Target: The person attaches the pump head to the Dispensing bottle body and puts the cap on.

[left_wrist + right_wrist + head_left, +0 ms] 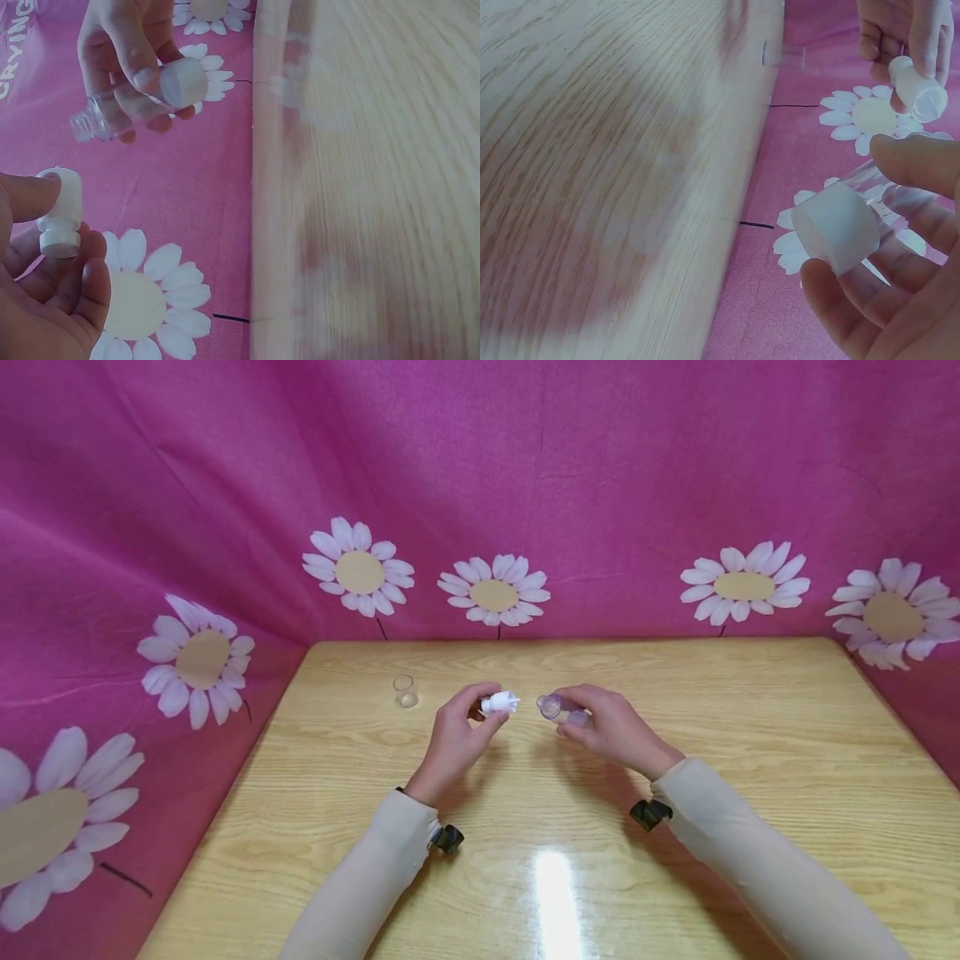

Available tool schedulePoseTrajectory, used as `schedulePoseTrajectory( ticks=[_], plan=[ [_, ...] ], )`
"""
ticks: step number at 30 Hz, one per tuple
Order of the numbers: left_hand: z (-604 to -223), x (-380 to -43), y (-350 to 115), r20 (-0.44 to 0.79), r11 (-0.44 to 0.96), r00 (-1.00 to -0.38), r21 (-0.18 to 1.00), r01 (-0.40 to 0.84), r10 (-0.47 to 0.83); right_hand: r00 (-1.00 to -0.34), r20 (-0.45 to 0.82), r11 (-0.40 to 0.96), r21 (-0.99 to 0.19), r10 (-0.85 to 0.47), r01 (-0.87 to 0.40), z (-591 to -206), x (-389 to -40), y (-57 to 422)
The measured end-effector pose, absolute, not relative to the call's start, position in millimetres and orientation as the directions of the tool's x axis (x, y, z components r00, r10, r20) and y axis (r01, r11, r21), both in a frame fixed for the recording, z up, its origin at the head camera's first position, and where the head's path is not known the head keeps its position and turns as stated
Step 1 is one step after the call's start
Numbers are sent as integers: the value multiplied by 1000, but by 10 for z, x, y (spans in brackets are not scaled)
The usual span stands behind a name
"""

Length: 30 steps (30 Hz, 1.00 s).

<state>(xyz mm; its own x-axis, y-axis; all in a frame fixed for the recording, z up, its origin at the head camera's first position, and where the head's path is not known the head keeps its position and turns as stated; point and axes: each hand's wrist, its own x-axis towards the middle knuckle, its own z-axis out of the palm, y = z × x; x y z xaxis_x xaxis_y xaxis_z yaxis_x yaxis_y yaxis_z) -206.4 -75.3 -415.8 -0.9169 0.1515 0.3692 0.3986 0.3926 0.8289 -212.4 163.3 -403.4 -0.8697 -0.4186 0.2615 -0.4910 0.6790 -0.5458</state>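
Note:
Over the middle of the table, my left hand (459,731) holds a small white pump top (500,702) between thumb and fingers, lying sideways. In the left wrist view the white pump top (63,206) shows a narrower waist and a round collar. My right hand (613,727) grips a clear bottle (550,707), its uncapped neck tilted towards the left hand. Screw threads show on the bottle (139,105) in the left wrist view, and its other end is white (836,229). A gap separates bottle and pump top.
A small clear cap (406,693) stands on the wooden table (360,752), left of and beyond the left hand. Pink cloth (600,485) with printed daisies hangs behind the table and along its sides. Each wrist wears a dark camera.

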Motion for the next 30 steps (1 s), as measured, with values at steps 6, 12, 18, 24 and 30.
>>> schedulePoseTrajectory(
  ticks=[6,12,18,24,30],
  plan=[
    [-4141,-2037,-713,369,396,-913,823,407,172,-867,267,678,-542,-421,-497,-4024,-2113,1636],
    [-4138,-2038,-679,417,407,-884,785,468,212,-864,257,675,-543,-433,-500,-4033,-2107,1630],
    [-4121,-2045,-654,448,398,-866,770,500,221,-858,255,663,-549,-447,-509,-4045,-2108,1608],
    [-4169,-2017,-670,464,405,-853,750,522,240,-852,250,675,-525,-460,-518,-4083,-2095,1577],
    [-4192,-2035,-664,465,413,-839,731,543,281,-851,260,676,-521,-455,-521,-4098,-2070,1565]
  ],
)
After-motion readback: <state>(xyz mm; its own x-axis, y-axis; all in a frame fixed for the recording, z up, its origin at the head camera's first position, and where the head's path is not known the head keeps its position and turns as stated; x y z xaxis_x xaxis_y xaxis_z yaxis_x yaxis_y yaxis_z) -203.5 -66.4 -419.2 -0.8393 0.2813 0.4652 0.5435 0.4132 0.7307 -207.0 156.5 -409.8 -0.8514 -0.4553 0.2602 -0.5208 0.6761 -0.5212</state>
